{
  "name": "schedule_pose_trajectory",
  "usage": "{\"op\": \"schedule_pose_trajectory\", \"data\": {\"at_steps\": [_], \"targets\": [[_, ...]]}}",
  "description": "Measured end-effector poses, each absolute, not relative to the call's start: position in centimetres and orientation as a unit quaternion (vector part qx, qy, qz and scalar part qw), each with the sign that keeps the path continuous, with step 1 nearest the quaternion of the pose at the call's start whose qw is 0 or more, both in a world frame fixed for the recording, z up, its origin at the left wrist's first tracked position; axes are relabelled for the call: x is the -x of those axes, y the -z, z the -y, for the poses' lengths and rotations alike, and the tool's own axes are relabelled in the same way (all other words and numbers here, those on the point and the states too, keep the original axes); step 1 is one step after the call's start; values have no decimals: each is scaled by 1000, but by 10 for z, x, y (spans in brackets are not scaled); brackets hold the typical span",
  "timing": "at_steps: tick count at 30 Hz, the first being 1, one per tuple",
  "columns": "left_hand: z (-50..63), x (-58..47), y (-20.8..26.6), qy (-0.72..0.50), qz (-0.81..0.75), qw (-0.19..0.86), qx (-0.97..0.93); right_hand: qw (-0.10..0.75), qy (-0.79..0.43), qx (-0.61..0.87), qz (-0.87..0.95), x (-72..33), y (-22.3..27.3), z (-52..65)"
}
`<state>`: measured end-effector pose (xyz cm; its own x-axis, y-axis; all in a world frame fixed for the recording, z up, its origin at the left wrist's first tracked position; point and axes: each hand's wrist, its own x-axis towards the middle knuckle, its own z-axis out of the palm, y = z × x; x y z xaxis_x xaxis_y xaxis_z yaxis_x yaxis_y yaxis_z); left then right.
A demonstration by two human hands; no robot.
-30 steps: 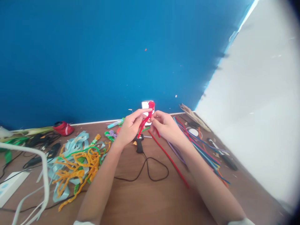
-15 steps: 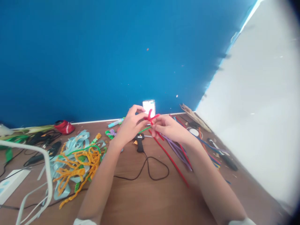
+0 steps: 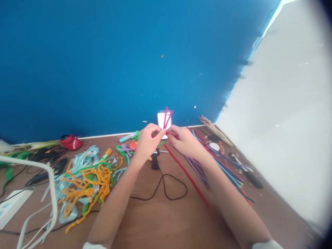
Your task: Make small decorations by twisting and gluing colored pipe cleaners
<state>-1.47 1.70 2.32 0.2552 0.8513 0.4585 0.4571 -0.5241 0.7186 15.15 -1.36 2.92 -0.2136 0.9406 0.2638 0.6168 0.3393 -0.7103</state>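
Red pipe cleaners (image 3: 168,119) are pinched between my two hands, with two ends sticking up in a narrow V. My left hand (image 3: 149,138) grips them with thumb and forefinger, and my right hand (image 3: 180,138) holds them close beside it, fingertips nearly meeting. My fingers cover the lower part where the strands join. Directly behind, a phone (image 3: 161,119) with a lit white screen leans on the blue wall. Below the hands lies a black glue gun (image 3: 155,161). A loose red pipe cleaner (image 3: 186,173) stretches across the table by my right forearm.
To the left lie tangled orange pipe cleaners (image 3: 101,176) on light blue ribbon (image 3: 85,159), a red shoe-like item (image 3: 70,142), a power strip (image 3: 12,207) and a white curved frame (image 3: 53,186). Right are coloured pipe cleaners (image 3: 233,176), dried husks (image 3: 215,129) and a black-handled tool (image 3: 252,180).
The red ends, bent outward and crossed before, now point upward, longer and closer together. My left hand has turned slightly and both hands remain near the same spot.
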Motion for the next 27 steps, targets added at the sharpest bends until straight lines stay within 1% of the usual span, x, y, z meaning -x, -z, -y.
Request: {"op": "schedule_pose_trajectory", "data": {"at_steps": [2,3,5,7,10,13,17,21,23,27], "targets": [[-15,18,-31,-406,-418,226,-781,380,-349,474,713,-156,-33,13],[-14,20,-34,-390,-412,238,-788,396,-387,454,698,-158,-34,13],[-12,22,-38,-363,-404,259,-798,426,-414,427,682,-162,-37,13],[-11,24,-39,-348,-394,274,-805,437,-412,406,689,-166,-39,13],[-12,25,-37,-345,-377,296,-807,411,-412,373,723,-171,-42,16],[-13,25,-35,-356,-349,341,-797,388,-398,353,753,-176,-45,20],[-15,24,-34,-366,-326,382,-783,374,-316,362,793,-178,-50,26],[-14,24,-33,-343,-326,403,-783,372,-226,374,819,-174,-53,28],[-14,23,-32,-340,-323,416,-779,388,-225,374,812,-172,-54,29],[-15,22,-31,-352,-314,432,-769,404,-268,374,791,-170,-55,30]]}}
